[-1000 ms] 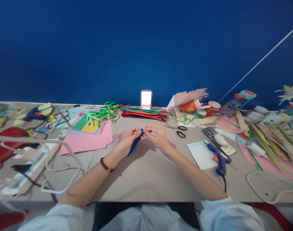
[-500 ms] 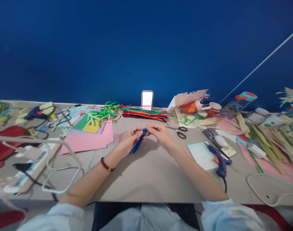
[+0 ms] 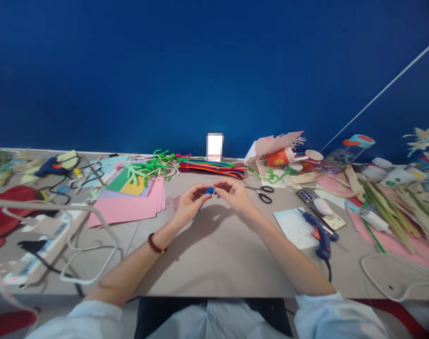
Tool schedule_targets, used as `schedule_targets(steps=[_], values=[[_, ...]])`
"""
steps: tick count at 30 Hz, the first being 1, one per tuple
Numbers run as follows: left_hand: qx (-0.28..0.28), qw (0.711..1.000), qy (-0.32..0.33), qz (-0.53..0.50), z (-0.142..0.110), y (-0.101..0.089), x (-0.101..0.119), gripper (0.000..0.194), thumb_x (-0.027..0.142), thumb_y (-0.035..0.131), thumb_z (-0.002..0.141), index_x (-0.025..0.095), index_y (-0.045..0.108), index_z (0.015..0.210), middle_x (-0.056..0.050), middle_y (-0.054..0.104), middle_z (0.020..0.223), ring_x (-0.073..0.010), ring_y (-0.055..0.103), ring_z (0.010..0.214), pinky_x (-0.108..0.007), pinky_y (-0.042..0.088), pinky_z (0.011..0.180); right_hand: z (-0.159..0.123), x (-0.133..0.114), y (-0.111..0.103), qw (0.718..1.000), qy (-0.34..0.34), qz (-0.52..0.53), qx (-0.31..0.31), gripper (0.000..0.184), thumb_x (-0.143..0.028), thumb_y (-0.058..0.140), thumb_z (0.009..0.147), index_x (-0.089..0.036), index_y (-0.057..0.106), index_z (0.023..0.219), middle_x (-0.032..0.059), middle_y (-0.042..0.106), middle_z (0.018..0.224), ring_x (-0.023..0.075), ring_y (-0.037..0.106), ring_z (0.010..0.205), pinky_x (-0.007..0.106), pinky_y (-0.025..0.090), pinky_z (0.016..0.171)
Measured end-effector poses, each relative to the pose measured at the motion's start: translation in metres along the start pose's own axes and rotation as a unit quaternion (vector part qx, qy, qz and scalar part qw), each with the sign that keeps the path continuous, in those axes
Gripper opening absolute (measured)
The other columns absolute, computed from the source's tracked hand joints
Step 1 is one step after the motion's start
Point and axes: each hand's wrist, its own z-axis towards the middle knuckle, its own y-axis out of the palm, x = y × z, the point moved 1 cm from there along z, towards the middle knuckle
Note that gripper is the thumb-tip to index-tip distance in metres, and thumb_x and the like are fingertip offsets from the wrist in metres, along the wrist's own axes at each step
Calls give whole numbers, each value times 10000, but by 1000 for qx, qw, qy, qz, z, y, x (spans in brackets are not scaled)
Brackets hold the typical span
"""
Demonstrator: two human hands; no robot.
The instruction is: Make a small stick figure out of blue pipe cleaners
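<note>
Blue pipe cleaners (image 3: 210, 190) are bunched between my two hands, above the middle of the table. My left hand (image 3: 191, 200) pinches the bunch near its rounded top, and most of the strands below are hidden behind its fingers. On the other side, the thumb and fingertips of my right hand (image 3: 233, 194) close on the same blue top. Just beyond my hands lies a stack of many-coloured pipe cleaners (image 3: 212, 169). Black-handled scissors (image 3: 266, 194) rest to the right of my right hand.
Pink paper sheets (image 3: 126, 209) and green pipe-cleaner shapes (image 3: 154, 165) lie left. A glue gun (image 3: 322, 233), phone (image 3: 308, 197) and paper cups (image 3: 281, 157) are on the right. A power strip (image 3: 47, 249) with looping cables sits at the near left. Dried husks (image 3: 394, 212) fill the far right.
The blue bunch has turned, so its rounded top shows more and its hanging strands are mostly hidden behind my left hand. My hands have otherwise stayed in nearly the same place.
</note>
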Motion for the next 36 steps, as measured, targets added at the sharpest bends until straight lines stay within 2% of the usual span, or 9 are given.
schedule_targets(steps=[4, 8, 12, 15, 18, 22, 28, 36], values=[[17, 999, 22, 25, -1, 0, 1, 257, 231, 759, 663, 179, 637, 883, -24, 678, 854, -125, 630, 699, -245, 495, 695, -2, -2, 2, 998, -33, -57, -2, 187, -261, 627, 743, -202, 634, 920, 56, 687, 932, 161, 642, 836, 316, 509, 758], [8, 1000, 19, -6, -2, 3, 5, 301, 253, 746, 684, 190, 615, 947, -11, 663, 817, -129, 629, 685, -264, 515, 679, -3, -3, 4, 990, -65, -126, -24, 197, -221, 580, 772, -210, 670, 946, 54, 703, 948, 154, 636, 780, 319, 515, 738], [2, 999, -11, -38, -1, 4, 7, 344, 284, 750, 683, 177, 633, 988, -17, 674, 798, -129, 624, 664, -275, 526, 672, -3, 0, 4, 986, -90, -140, -27, 227, -227, 603, 773, -227, 692, 982, 54, 690, 963, 155, 630, 778, 307, 524, 712], [17, 997, -42, -67, 1, 2, 4, 342, 297, 774, 651, 160, 652, 940, -22, 687, 788, -123, 626, 656, -260, 528, 658, -3, 5, 4, 976, -137, -164, -32, 257, -249, 643, 765, -234, 689, 1017, 69, 647, 1048, 160, 617, 858, 286, 528, 712], [27, 994, -59, -83, 3, 1, 0, 345, 305, 796, 615, 159, 644, 889, -26, 696, 797, -128, 638, 674, -255, 533, 651, -3, 9, 5, 966, -167, -196, -25, 296, -259, 662, 766, -233, 666, 1060, 61, 652, 1032, 142, 618, 809, 288, 529, 744], [38, 995, -38, -80, 4, 1, 0, 335, 302, 811, 588, 167, 619, 827, -6, 680, 767, -126, 636, 684, -253, 536, 649, -4, 13, 8, 968, -168, -188, 8, 298, -269, 678, 756, -217, 658, 1048, 54, 682, 980, 140, 637, 759, 296, 533, 752], [34, 997, -9, -66, 2, 4, 3, 322, 307, 809, 592, 162, 604, 795, 0, 667, 762, -117, 627, 667, -260, 535, 652, -6, 15, 10, 977, -149, -147, 38, 170, -244, 666, 762, -206, 699, 925, 47, 703, 903, 140, 650, 702, 284, 539, 703], [55, 995, -25, -84, 2, 3, 0, 337, 301, 820, 572, 160, 607, 792, 12, 668, 728, -106, 626, 628, -247, 523, 648, -9, 24, 15, 968, -181, -154, 76, 143, -266, 648, 781, -221, 717, 898, 61, 698, 953, 149, 638, 737, 299, 547, 724]])
